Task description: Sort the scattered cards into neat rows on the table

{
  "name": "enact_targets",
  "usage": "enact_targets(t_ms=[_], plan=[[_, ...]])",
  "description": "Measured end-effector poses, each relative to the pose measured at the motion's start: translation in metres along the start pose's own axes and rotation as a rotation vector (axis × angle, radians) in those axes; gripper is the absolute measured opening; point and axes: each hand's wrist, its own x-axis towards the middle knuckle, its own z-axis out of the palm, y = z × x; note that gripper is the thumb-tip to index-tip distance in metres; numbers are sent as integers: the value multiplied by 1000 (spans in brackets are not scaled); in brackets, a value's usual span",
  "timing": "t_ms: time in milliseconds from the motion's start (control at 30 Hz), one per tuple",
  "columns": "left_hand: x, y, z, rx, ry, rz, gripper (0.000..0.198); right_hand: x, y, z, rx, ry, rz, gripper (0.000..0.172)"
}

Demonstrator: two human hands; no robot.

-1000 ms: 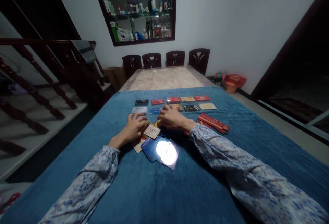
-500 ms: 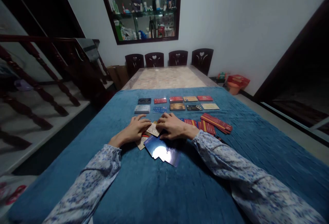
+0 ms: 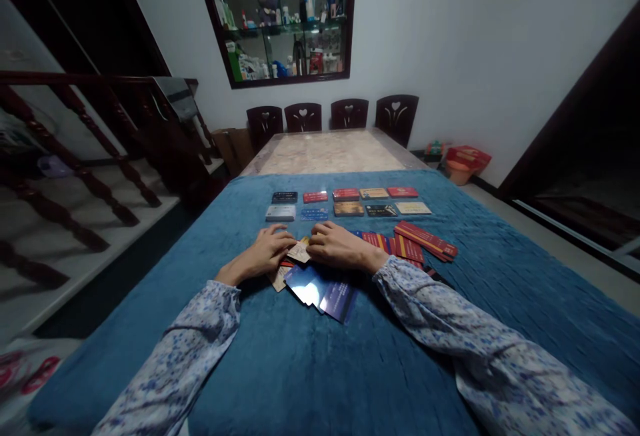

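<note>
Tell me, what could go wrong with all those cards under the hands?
1. The loose pile under the left hand and right hand overlaps messily; a sideways push could scatter the blue cards across the cloth.
2. The right sleeve lies close to the red cards and could sweep them.
3. The neat rows just beyond the fingertips might get knocked crooked by a forward reach.

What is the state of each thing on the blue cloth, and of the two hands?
beige card, flat between the hands, touched by both.
left hand, palm down, fingers stretched, open.
right hand, palm down, fingers curved; grip unclear.
blue cards, fanned and overlapping.
red cards, spread in a loose overlapping row.
sorted cards, laid apart in two neat rows.
</note>
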Motion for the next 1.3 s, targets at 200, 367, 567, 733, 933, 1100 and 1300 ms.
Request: enact_targets(t_ms=[200,367,567,733,933,1100,1300], plan=[[-1,-5,-1,-24,36,-18,33,-2,5,14,-11,135,28,23],[0,-1,-4,-97,83,-20,31,-2,5,20,10,243,162,23],[1,5,-1,-189,221,-36,35,1,2,22,108,255,370,20],[4,3,8,-217,289,-64,38,1,-1,24,163,242,425,19],[8,6,12,-192,361,-58,34,1,0,22,188,235,453,21],[15,12,12,-122,419,-43,20,1,2,17,150,315,438,27],[18,24,11,-99,484,-29,27,1,4,7,149,413,397,33]])
